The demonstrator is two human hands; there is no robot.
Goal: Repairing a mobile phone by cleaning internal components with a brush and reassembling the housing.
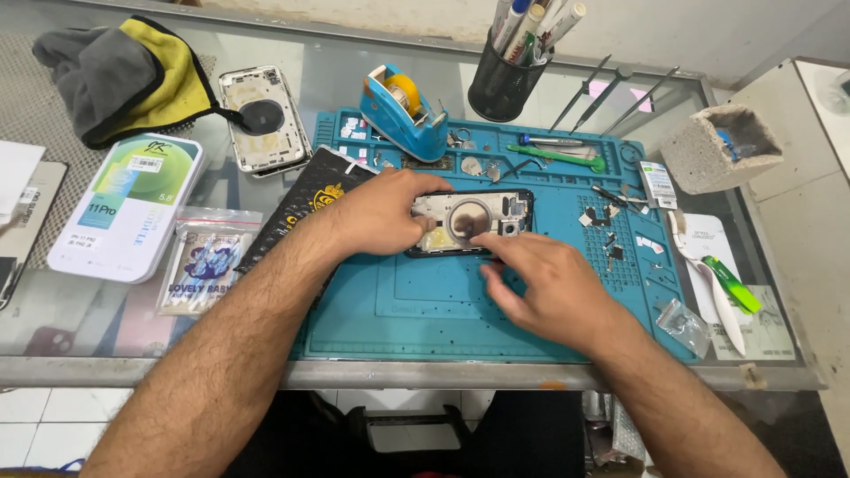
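The right hand (553, 288) presses fingertips onto the opened phone housing (469, 221), grasping nothing. The left hand (381, 212) grips the housing's left end, steadying it on the blue repair mat (398, 310). Inside looks mostly bare; loose parts (611, 239) lie nearby, so reassembly seems early.

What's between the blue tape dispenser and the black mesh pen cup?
Head view: only bare glass tabletop between blue tape dispenser and black mesh pen cup.

The phone housing's (469, 221) left end is covered by the left hand (381, 212); the small parts (611, 243) on the mat cannot be identified.
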